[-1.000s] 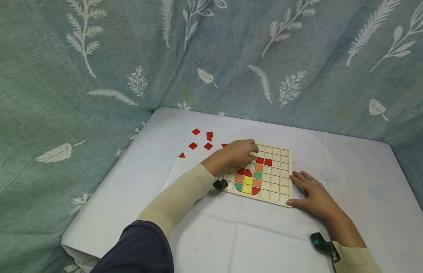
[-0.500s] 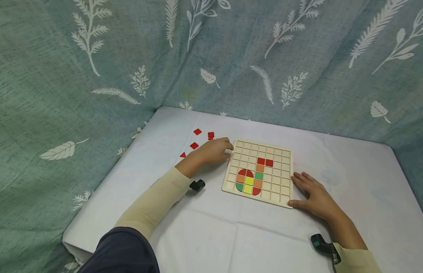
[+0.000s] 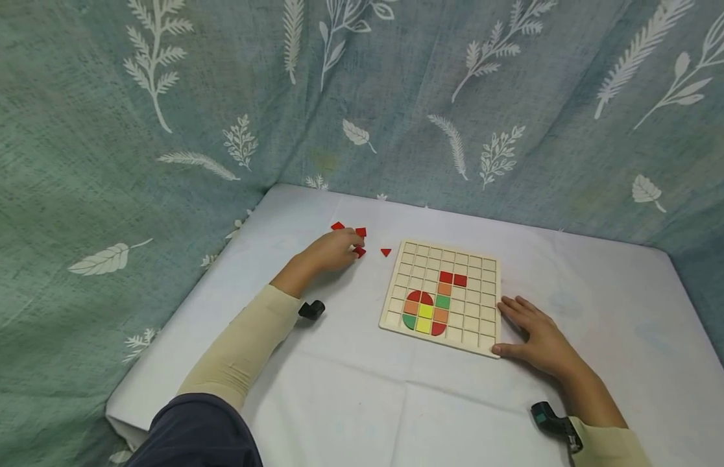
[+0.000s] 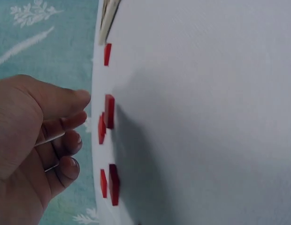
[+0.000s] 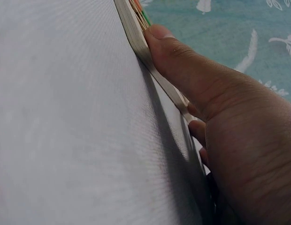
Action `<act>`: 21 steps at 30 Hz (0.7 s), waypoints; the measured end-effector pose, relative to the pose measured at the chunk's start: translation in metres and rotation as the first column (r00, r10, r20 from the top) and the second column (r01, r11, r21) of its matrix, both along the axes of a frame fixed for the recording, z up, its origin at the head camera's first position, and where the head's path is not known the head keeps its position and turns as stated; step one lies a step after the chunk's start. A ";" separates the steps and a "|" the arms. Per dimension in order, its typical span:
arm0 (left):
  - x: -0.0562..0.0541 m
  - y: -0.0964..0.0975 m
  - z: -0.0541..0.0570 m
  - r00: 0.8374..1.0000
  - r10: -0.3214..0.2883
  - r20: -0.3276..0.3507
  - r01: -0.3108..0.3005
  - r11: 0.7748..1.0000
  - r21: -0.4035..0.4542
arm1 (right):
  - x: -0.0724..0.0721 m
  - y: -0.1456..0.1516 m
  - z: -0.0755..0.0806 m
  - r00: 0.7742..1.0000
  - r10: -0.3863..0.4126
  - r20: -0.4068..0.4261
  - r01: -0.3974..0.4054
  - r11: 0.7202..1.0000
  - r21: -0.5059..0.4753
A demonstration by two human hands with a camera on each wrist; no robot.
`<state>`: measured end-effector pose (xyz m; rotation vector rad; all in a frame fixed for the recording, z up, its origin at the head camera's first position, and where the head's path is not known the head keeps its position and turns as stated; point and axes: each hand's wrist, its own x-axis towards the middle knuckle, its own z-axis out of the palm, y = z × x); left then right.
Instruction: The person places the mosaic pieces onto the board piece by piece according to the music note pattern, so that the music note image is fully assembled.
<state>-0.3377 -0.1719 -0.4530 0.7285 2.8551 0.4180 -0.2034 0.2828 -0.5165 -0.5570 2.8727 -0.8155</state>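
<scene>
My left hand (image 3: 331,251) hovers over red flat pieces on the table, fingers loosely bent. In the left wrist view the left hand (image 4: 37,131) has nothing between thumb and fingers, and a red piece (image 4: 109,111) lies just beyond the fingertips. Red pieces around it include a square (image 3: 361,231) and a triangle (image 3: 386,251); the hand hides others. My right hand (image 3: 534,334) rests against the wooden grid board (image 3: 479,311), thumb at its near right corner, fingers along the right side. The right wrist view shows the thumb (image 5: 183,61) touching the board's edge.
Coloured pieces sit in the board's cells: red squares (image 3: 453,279), yellow squares (image 3: 424,318), a green square (image 3: 442,302) and red rounded pieces (image 3: 420,297). A white cloth (image 3: 350,402) covers the table. Leaf-patterned fabric (image 3: 397,97) hangs behind and at left.
My left hand has moved left from above the board to the loose red pieces, uncovering the board and the red triangle. The right hand stays at the board's edge.
</scene>
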 end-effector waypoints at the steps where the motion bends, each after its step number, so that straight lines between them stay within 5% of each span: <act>1: -0.001 -0.001 -0.002 1.000 -0.002 0.003 0.002 1.000 0.002 | 0.000 0.000 -0.001 1.000 0.002 -0.005 -0.002 1.000 -0.001; 10: -0.012 -0.009 -0.019 0.999 -0.032 0.004 0.032 0.999 0.018 | 0.000 -0.001 -0.001 1.000 0.010 -0.010 -0.010 1.000 0.009; 21: -0.017 -0.004 -0.018 1.000 -0.003 0.019 0.003 1.000 -0.008 | -0.001 0.000 0.000 1.000 -0.005 0.004 0.005 1.000 0.001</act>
